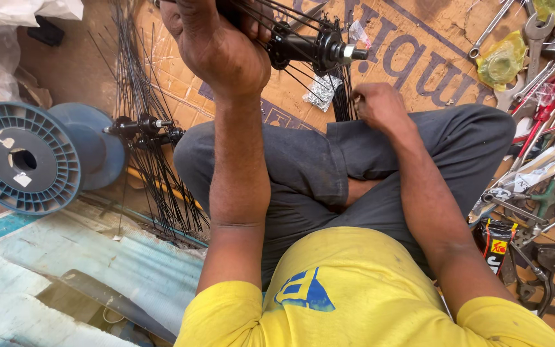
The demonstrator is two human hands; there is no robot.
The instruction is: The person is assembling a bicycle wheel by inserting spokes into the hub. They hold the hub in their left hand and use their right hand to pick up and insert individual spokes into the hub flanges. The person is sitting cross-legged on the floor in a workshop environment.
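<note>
2 blue spools (24, 159) lie far left on the floor, and just right of them another hub (142, 124) rests among loose black spokes (162, 186). My left hand (216, 45) is raised over the cardboard (419, 58), fingers wrapped tight around the black hub (313, 46), whose spokes fan out past my knuckles and down toward my knee. My right hand (380, 106) sits lower, beside my right knee, pinching the lower ends of those spokes; how tightly I cannot tell. Wrenches (534, 38) and other tools crowd the far right.
</note>
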